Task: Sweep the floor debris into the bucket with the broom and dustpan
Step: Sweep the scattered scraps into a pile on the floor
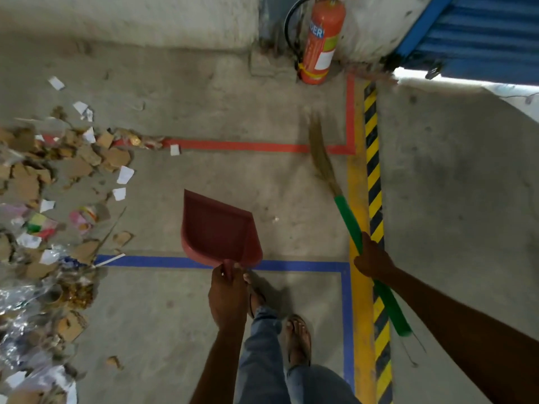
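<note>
My left hand (227, 295) grips the handle of a dark red dustpan (217, 228), held above the concrete floor with its mouth pointing away from me. My right hand (372, 259) is closed around the green handle of a broom (348, 217); its straw bristles (319, 150) point forward over the red tape line. A wide pile of debris (43, 214), torn cardboard, paper scraps, wrappers and clear plastic, covers the floor at the left. No bucket is in view.
An orange fire extinguisher (319, 39) stands against the far wall. Red (248, 146), blue (291, 265) and yellow-black (373, 199) tape lines mark the floor. A blue shutter (481, 33) is at the top right. My sandalled feet (297, 336) are below the dustpan.
</note>
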Motion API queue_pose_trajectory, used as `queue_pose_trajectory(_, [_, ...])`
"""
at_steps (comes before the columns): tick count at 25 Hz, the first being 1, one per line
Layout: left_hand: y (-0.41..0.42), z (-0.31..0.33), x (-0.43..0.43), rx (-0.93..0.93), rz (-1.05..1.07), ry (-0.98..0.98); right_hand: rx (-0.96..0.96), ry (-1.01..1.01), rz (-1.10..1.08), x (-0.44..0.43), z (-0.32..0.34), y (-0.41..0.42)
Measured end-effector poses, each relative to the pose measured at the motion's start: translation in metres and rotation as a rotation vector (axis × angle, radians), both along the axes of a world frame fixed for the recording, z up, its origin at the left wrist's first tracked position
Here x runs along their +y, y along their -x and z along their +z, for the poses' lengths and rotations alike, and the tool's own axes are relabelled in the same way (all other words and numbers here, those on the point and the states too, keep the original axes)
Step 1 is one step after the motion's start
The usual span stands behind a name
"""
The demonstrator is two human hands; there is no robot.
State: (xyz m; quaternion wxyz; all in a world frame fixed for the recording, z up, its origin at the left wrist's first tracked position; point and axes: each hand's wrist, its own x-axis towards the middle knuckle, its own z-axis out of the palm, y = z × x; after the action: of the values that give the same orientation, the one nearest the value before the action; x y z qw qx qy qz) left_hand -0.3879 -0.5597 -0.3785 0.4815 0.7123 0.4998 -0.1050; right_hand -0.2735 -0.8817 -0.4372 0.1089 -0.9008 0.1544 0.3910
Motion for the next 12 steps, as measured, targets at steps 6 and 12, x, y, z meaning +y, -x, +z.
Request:
queue_pose_trajectory(6, [-0.032, -0.028, 0.072, 0.041, 0.067, -0.062, 0.206, -0.017, 0.233, 0.111, -0.036, -0.076])
queue_pose_trajectory(12, [-0.075, -0.021, 0.144, 0.107, 0.146, -0.136, 0.151, -0.264, 0.444, 0.237, -0.026, -0.093])
